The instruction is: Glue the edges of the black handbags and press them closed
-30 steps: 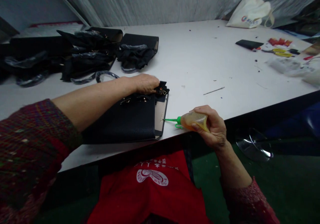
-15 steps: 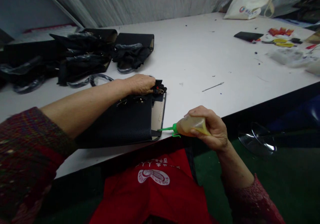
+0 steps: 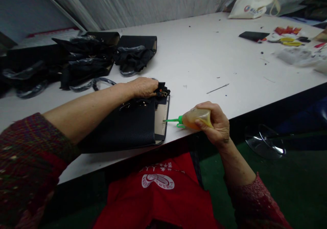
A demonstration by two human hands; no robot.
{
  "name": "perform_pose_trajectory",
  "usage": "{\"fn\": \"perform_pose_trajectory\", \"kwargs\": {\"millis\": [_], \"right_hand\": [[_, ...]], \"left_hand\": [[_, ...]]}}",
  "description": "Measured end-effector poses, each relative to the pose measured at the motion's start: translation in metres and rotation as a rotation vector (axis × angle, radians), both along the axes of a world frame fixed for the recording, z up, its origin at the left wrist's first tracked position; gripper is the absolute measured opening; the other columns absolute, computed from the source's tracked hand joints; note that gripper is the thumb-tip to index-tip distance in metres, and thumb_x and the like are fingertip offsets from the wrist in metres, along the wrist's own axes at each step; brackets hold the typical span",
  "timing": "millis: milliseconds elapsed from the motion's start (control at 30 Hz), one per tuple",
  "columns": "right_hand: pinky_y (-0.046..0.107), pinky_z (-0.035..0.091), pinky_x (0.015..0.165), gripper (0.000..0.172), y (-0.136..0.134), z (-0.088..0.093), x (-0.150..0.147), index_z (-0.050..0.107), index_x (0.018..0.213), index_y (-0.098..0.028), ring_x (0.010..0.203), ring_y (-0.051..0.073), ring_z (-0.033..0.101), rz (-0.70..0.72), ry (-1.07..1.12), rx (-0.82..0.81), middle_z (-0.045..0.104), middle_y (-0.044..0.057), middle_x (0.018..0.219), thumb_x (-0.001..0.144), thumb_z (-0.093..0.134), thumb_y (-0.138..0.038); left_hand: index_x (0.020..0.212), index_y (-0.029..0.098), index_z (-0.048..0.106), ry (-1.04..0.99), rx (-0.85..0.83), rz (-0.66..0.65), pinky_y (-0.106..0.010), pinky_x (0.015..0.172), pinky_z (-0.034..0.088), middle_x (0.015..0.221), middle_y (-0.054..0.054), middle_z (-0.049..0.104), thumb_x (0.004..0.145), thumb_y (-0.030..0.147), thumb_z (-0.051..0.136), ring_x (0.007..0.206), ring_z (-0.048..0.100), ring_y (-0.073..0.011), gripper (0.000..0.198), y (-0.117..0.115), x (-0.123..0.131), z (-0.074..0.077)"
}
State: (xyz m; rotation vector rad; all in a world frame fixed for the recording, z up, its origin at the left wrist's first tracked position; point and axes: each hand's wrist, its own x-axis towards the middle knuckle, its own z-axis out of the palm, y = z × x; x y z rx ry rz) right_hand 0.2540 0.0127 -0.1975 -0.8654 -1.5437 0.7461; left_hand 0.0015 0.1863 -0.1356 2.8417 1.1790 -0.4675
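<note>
Bottle [image 3: 195, 118] clasped in right hand [image 3: 216, 124], tipped sideways, tip of green nozzle [image 3: 180, 120] at pale side panel [image 3: 159, 121] of black bag [image 3: 125, 130]. Grasps gathered dark material [image 3: 162, 90] at top of that bag with left hand [image 3: 143, 87], fingertips partly hidden. Bag laid flat near front edge of white table [image 3: 191, 62], other dark bags [image 3: 138, 43] behind, to the left.

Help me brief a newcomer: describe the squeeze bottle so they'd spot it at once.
At the near edge of the white table rests a black bag. Beside its beige end, the right hand holds the squeeze bottle. It is translucent amber with a thin green nozzle, unlike the black bag.
</note>
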Motion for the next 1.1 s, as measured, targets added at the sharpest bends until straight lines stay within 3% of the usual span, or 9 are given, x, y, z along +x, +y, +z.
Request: {"fn": "perform_pose_trajectory", "kwargs": {"millis": [200,333,467,600,733,867,1000,1100], "right_hand": [[0.029,0.045,0.069,0.03,-0.007,0.008,0.003,0.062,0.107,-0.026,0.085,0.017,0.057,0.12,-0.016,-0.145,0.059,0.002,0.097,0.079,0.072,-0.032],[0.028,0.046,0.069,0.03,-0.014,0.013,0.002,0.062,0.108,-0.027,0.085,0.017,0.057,0.069,0.046,-0.138,0.059,0.002,0.097,0.08,0.071,-0.031],[0.03,0.045,0.069,0.032,-0.018,0.01,-0.001,0.062,0.109,-0.027,0.084,0.017,0.056,0.088,-0.032,-0.115,0.06,0.002,0.098,0.079,0.072,-0.03],[0.03,0.046,0.071,0.036,-0.019,0.006,-0.001,0.061,0.112,-0.027,0.086,0.017,0.056,-0.012,-0.047,-0.015,0.059,0.002,0.1,0.078,0.072,-0.025],[0.031,0.046,0.069,0.036,-0.019,0.004,-0.001,0.06,0.113,-0.027,0.085,0.017,0.057,0.076,-0.079,-0.038,0.059,0.003,0.1,0.079,0.071,-0.026],[0.032,0.047,0.072,0.038,-0.019,0.004,-0.001,0.06,0.114,-0.027,0.087,0.018,0.057,-0.005,-0.069,0.018,0.059,0.003,0.101,0.078,0.072,-0.025],[0.032,0.047,0.069,0.035,-0.02,0.006,-0.005,0.06,0.113,-0.027,0.084,0.018,0.057,0.067,-0.085,-0.03,0.06,0.003,0.098,0.08,0.07,-0.03],[0.032,0.046,0.067,0.034,-0.019,0.007,-0.005,0.06,0.112,-0.027,0.081,0.017,0.057,-0.038,-0.112,-0.024,0.06,0.002,0.096,0.08,0.071,-0.028]], "left_hand": [[0.111,0.02,0.064,0.005,0.006,0.008,-0.029,0.071,0.039,0.102,-0.01,0.067,0.091,0.052,0.037,0.087,0.059,-0.0201,0.046,-0.001,0.0,0.0],[0.109,0.019,0.065,0.012,0.019,-0.004,-0.029,0.068,0.038,0.098,-0.01,0.067,0.091,0.053,0.037,0.083,0.059,-0.02,0.048,-0.001,0.001,-0.001],[0.109,0.019,0.065,0.023,0.022,-0.015,-0.03,0.067,0.037,0.1,-0.011,0.066,0.091,0.053,0.035,0.084,0.059,-0.021,0.049,-0.001,0.002,-0.002],[0.111,0.018,0.064,0.024,0.037,-0.005,-0.03,0.069,0.038,0.102,-0.012,0.066,0.091,0.055,0.035,0.086,0.059,-0.0215,0.051,0.0,0.002,-0.003],[0.112,0.017,0.063,0.036,0.032,0.004,-0.03,0.07,0.038,0.101,-0.012,0.066,0.091,0.057,0.036,0.086,0.058,-0.0208,0.052,0.002,0.002,-0.005],[0.109,0.016,0.064,0.053,0.051,0.011,-0.03,0.067,0.037,0.098,-0.012,0.066,0.091,0.057,0.035,0.083,0.058,-0.0203,0.053,0.002,0.002,-0.005],[0.111,0.018,0.063,0.037,0.041,0.006,-0.03,0.069,0.038,0.101,-0.011,0.065,0.092,0.054,0.036,0.085,0.059,-0.0208,0.049,-0.001,0.003,-0.003],[0.11,0.019,0.064,0.037,0.046,-0.005,-0.03,0.068,0.038,0.101,-0.01,0.066,0.092,0.053,0.036,0.085,0.06,-0.0212,0.047,-0.005,0.004,0.002]]}}
